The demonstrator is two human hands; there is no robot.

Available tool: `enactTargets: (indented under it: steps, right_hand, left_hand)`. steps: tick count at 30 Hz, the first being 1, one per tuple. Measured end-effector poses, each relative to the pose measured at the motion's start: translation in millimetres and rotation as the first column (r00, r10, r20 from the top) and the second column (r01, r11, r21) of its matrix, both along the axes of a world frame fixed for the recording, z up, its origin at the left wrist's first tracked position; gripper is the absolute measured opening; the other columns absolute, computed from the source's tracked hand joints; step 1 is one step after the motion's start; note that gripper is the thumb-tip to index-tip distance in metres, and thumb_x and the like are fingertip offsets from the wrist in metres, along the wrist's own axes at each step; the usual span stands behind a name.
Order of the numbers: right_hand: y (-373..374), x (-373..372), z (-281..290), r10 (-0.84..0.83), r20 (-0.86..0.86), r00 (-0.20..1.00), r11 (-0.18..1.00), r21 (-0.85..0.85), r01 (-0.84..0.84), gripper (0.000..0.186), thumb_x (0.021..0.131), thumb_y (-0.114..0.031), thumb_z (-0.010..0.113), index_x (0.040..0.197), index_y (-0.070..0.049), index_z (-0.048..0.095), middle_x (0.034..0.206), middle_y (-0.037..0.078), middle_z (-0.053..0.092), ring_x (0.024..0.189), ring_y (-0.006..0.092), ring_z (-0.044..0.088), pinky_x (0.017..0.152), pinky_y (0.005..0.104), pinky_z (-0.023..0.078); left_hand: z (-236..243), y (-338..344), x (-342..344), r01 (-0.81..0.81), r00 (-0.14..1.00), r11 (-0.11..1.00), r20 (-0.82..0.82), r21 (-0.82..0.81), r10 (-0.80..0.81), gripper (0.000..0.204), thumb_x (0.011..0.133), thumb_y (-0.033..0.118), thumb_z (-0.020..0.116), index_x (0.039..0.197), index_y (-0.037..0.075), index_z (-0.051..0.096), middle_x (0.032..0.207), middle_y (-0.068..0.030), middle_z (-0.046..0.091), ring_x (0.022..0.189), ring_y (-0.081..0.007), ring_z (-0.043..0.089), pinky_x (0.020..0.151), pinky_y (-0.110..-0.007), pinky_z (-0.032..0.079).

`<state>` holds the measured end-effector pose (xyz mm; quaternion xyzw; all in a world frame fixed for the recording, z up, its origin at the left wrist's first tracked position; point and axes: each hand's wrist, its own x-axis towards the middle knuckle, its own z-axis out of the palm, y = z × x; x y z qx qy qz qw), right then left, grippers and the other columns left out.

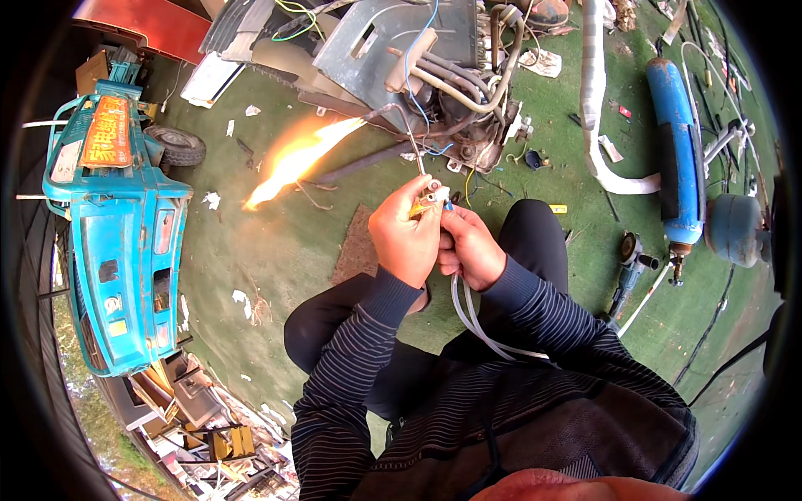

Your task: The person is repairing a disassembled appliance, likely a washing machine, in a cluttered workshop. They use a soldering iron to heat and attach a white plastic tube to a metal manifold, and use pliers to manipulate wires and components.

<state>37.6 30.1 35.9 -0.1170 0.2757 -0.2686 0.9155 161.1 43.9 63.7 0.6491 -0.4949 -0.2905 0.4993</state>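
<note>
A gas torch (435,194) is held in front of me between both hands. My left hand (407,238) is closed around its body, near the brass fittings. My right hand (476,250) is closed on the back of the torch, by a small blue part; exactly what its fingers grip is partly hidden. From the torch a thin bent tube (415,150) reaches forward, and a large orange-yellow flame (302,163) shoots from its tip to the left. Clear twin hoses (464,309) hang below my right hand and run past my right forearm.
Ahead lies a rusty compressor with copper pipes (468,92) beside bent sheet metal (359,50). A blue gas cylinder (675,142), a round blue-grey tank (735,230) and an angle grinder (628,275) are on the right. A turquoise truck (117,242) stands left, above scrap (213,426).
</note>
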Motion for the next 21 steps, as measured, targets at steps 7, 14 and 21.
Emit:
enactTargets:
  steps: [7,14,21]
  right_hand:
    - [1.1,-0.1,1.2,0.043,-0.006,0.999,0.999,0.017,-0.042,0.017,0.109,-0.027,0.048,0.1,-0.016,0.057,0.065,-0.01,0.04,0.048,0.0022,0.029,0.042,0.0223,0.022]
    - [3.2,0.9,4.2,0.054,-0.012,0.998,0.998,0.027,-0.054,0.016,0.109,-0.027,0.048,0.103,-0.016,0.058,0.065,-0.01,0.041,0.048,0.0019,0.03,0.041,0.0219,0.022]
    - [3.6,-4.4,7.2,0.031,-0.001,1.0,0.999,0.04,-0.031,0.017,0.11,-0.027,0.047,0.103,-0.016,0.057,0.066,-0.01,0.04,0.048,0.0019,0.028,0.041,0.022,0.021]
  left_hand:
    - [-6.5,7.0,2.2,-0.013,1.0,1.0,0.026,-0.004,0.013,0.025,0.094,-0.003,0.072,0.119,-0.006,0.07,0.107,-0.0102,0.075,0.095,-0.0119,0.069,0.083,-0.027,0.058]
    - [-4.4,11.2,3.0,-0.023,0.997,1.0,0.07,-0.018,0.025,0.025,0.094,-0.003,0.073,0.119,-0.006,0.07,0.108,-0.0098,0.076,0.095,-0.0122,0.07,0.084,-0.028,0.058]
    - [-6.6,10.4,-0.9,-0.001,0.993,0.998,0.116,-0.057,0.007,0.028,0.092,-0.003,0.075,0.12,-0.005,0.071,0.108,-0.0121,0.076,0.094,-0.013,0.07,0.082,-0.028,0.058]
